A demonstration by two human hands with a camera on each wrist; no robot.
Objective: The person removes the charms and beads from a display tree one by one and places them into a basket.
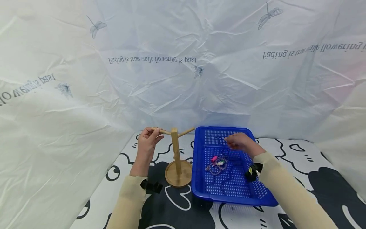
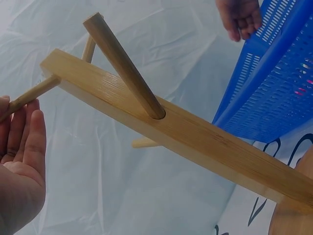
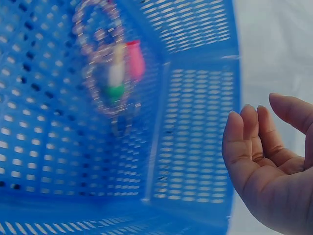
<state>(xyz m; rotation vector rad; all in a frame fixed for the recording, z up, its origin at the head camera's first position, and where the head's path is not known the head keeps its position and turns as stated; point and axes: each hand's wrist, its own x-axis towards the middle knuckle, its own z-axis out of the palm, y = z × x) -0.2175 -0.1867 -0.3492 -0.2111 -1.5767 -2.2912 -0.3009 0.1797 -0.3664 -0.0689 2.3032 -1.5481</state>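
A wooden stand [image 1: 176,149] with slanting pegs and a round base [image 1: 171,176] stands upright on the table. My left hand [image 1: 146,141] holds the outer end of one peg [image 2: 36,93] at the upper left, with thumb and fingers around it. Over the far right part of a blue plastic basket [image 1: 197,190], my right hand [image 1: 241,142] hangs with loosely bent fingers and nothing in them. Inside the basket lie beaded bracelets [image 1: 215,172], a bright pink piece [image 1: 214,158] and a small white-and-green piece [image 3: 116,81], blurred in the right wrist view.
The basket stands close to the right of the wooden stand. A black-and-white patterned cloth [image 1: 183,219] covers the table. White printed sheeting [image 1: 171,86] hangs behind and on both sides. Each wrist wears a black strap.
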